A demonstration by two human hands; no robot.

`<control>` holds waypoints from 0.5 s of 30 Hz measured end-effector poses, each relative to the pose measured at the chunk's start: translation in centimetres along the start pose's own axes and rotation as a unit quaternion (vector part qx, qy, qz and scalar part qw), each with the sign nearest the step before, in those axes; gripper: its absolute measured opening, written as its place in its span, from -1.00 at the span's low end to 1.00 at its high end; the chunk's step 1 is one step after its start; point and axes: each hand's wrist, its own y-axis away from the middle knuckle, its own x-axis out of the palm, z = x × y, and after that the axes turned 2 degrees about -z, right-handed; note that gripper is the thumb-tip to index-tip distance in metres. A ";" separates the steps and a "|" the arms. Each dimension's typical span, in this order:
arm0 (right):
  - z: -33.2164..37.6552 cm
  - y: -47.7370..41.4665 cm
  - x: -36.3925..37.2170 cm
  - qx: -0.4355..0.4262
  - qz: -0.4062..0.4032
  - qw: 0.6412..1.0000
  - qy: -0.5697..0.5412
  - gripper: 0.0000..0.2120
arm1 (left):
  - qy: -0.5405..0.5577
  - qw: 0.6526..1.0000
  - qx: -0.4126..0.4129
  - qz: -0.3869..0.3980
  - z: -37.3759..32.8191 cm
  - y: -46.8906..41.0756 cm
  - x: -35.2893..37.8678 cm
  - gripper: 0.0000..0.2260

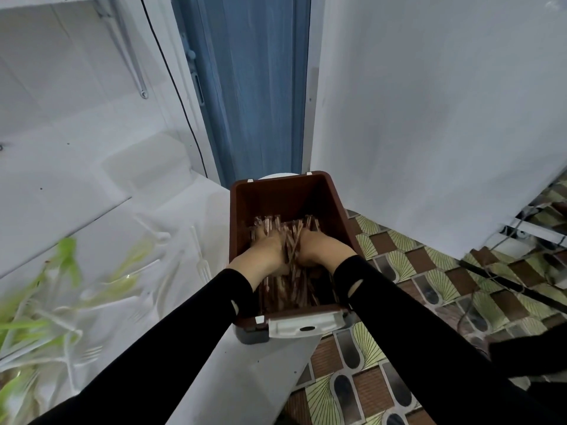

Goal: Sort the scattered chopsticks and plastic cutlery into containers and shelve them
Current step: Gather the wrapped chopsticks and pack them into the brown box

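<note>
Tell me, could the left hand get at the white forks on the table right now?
Probably yes, once it lifts out. The left hand is down in the brown bin among the chopsticks, but the white forks lie on the table left of the bin, nothing standing between.

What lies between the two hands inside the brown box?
In the head view, a bundle of chopsticks fills the gap between the left hand and the right hand.

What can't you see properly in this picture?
Head view:
Fingers of the left hand and right hand: buried among the wrapped brown chopsticks, so grip unclear.
Floor of the brown plastic bin: covered by chopsticks.
Green and white plastic cutlery: blurred, cut off by the left edge.
White round object behind the bin: hidden by its far wall.
</note>
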 end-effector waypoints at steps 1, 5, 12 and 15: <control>0.0 -0.1 0.0 -0.001 0.000 1.000 -0.002 -0.47 | 0.008 1.000 -0.001 -0.020 0.3 -0.1 0.2 -0.19; -0.1 -0.3 -0.4 -0.043 -0.065 0.997 0.015 -0.60 | 0.063 0.997 0.001 -0.038 0.3 -0.5 0.3 -0.22; 0.3 -0.1 0.1 -0.112 0.072 0.981 0.138 -0.41 | 0.077 0.996 -0.039 -0.008 0.4 -1.8 0.0 -0.26; 0.0 -0.6 0.2 -0.103 0.046 0.980 0.166 -0.51 | 0.048 0.998 -0.025 -0.014 0.6 -2.1 0.1 -0.31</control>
